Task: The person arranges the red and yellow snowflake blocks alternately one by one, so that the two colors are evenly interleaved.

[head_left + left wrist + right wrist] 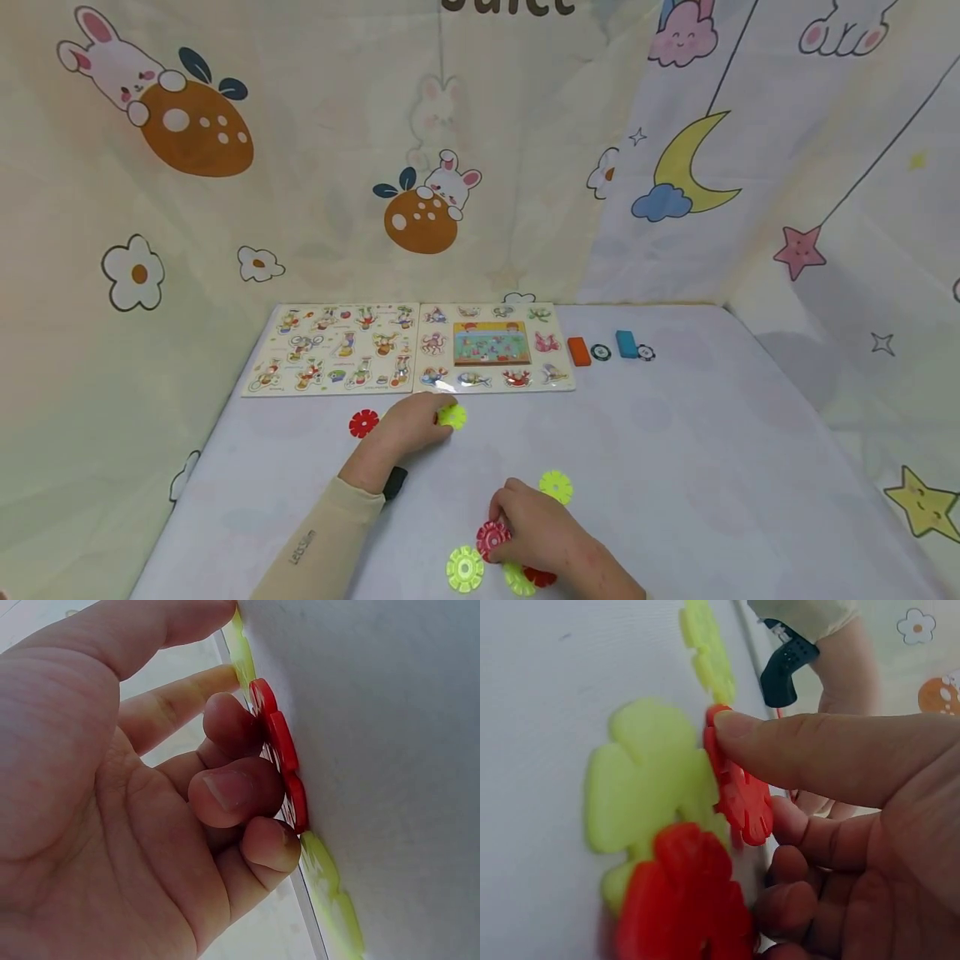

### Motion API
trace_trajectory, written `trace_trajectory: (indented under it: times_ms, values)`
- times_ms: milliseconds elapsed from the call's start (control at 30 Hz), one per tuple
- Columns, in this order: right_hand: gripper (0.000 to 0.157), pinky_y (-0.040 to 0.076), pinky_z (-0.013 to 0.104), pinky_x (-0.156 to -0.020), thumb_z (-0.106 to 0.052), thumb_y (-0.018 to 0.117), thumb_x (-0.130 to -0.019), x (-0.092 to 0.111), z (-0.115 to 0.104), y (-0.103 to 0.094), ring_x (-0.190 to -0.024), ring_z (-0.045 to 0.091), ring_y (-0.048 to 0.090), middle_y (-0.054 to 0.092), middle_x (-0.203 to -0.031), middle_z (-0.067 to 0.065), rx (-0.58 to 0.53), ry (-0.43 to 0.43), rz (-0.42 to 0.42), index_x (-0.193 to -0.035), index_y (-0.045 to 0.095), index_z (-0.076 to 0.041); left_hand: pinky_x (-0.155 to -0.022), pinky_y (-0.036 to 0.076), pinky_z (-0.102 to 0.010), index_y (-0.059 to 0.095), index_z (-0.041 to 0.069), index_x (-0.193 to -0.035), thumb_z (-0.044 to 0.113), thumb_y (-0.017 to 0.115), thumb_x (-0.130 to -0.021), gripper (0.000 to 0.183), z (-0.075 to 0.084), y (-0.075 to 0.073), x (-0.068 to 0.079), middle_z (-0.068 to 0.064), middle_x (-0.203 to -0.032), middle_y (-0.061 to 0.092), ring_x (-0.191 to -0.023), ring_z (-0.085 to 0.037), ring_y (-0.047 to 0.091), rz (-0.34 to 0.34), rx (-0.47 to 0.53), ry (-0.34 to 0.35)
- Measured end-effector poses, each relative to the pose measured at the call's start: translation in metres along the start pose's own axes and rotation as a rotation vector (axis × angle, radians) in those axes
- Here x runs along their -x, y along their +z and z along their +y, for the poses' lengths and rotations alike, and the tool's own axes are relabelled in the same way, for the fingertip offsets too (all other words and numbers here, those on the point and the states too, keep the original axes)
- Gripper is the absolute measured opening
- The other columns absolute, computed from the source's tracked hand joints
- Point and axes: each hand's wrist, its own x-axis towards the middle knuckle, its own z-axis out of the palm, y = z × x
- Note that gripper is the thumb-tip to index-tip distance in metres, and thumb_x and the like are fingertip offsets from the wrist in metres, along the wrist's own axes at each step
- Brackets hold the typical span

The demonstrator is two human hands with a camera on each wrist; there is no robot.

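Observation:
My left hand (414, 427) reaches to the middle of the table, its thumb and index finger at opposite edges of a yellow-green flower-shaped plastic disc (452, 416). In the left wrist view, the other curled fingers lie against a red disc (281, 746), with another yellow-green disc (330, 892) beyond it. Nearer the front, my right hand (543, 529) pinches a red notched disc (492, 541) between thumb and index finger. Around that hand lie yellow-green discs (465, 569) and a red disc (690, 900) overlapping a yellow-green one (649, 776), partly hidden in the head view.
Two picture puzzle boards (330, 392) lie side by side at the back. Right of them are an orange block (579, 352), a blue block (626, 344) and two round black-and-white pieces (601, 352). A red disc (364, 423) lies left of my left hand; a yellow-green disc (557, 487) lies beyond my right.

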Motion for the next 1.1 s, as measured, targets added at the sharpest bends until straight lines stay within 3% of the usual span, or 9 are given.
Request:
trace_trajectory:
  times_ms: [167,367,533,667,833,1100]
  values:
    - [0.031,0.045,0.026,-0.056,-0.034,0.081,-0.071,0.002,-0.004,-0.004,-0.066,0.010,0.050,0.051,-0.073,-0.008,-0.091,0.025,-0.042,-0.081,0.054,-0.024,-0.082,0.043,-0.035,0.059,0.017,-0.127,0.029,0.071,-0.083,0.047,-0.001,0.001,-0.001,0.004,-0.104,0.059,-0.087,-0.017,0.049,-0.016,0.001,-0.013]
    - [0.021,0.043,0.024,-0.052,-0.024,0.076,-0.078,0.008,-0.002,-0.009,-0.058,0.011,0.050,0.055,-0.067,-0.006,-0.216,-0.063,-0.082,-0.080,0.056,-0.023,-0.083,0.043,-0.036,0.059,0.018,-0.127,0.029,0.072,-0.082,0.047,0.000,0.001,-0.001,0.004,-0.104,0.059,-0.087,-0.017,0.049,-0.010,0.008,-0.017]
    - [0.023,0.049,0.024,-0.059,-0.018,0.074,-0.080,0.012,-0.005,-0.019,-0.071,0.011,0.054,0.057,-0.081,-0.009,-0.292,-0.088,-0.150,-0.096,0.061,-0.027,-0.082,0.043,-0.036,0.059,0.018,-0.126,0.029,0.072,-0.082,0.047,-0.001,0.001,-0.001,0.004,-0.104,0.059,-0.086,-0.017,0.049,-0.005,0.002,-0.012]
    - [0.035,0.051,0.024,-0.065,-0.015,0.072,-0.082,0.016,-0.006,-0.028,-0.086,0.008,0.053,0.057,-0.095,-0.013,-0.332,-0.168,-0.176,-0.112,0.063,-0.031,-0.082,0.043,-0.036,0.060,0.018,-0.126,0.029,0.072,-0.081,0.048,-0.002,0.002,-0.001,0.004,-0.104,0.059,-0.087,-0.016,0.049,-0.004,-0.012,-0.014]
    - [0.039,0.052,0.024,-0.066,-0.018,0.072,-0.083,0.018,-0.006,-0.044,-0.090,0.009,0.056,0.059,-0.099,-0.011,-0.427,-0.264,-0.150,-0.118,0.062,-0.034,-0.082,0.043,-0.036,0.060,0.018,-0.126,0.030,0.073,-0.081,0.048,-0.003,0.003,-0.003,0.004,-0.104,0.060,-0.087,-0.016,0.049,-0.004,-0.019,-0.016]
    - [0.044,0.052,0.027,-0.070,-0.021,0.076,-0.080,0.008,-0.013,-0.065,-0.088,0.016,0.060,0.059,-0.109,-0.006,-0.522,-0.246,0.008,-0.121,0.062,-0.031,-0.083,0.044,-0.038,0.059,0.019,-0.126,0.032,0.073,-0.080,0.050,-0.002,0.003,-0.002,0.004,-0.106,0.059,-0.089,-0.016,0.050,-0.008,-0.010,-0.032]
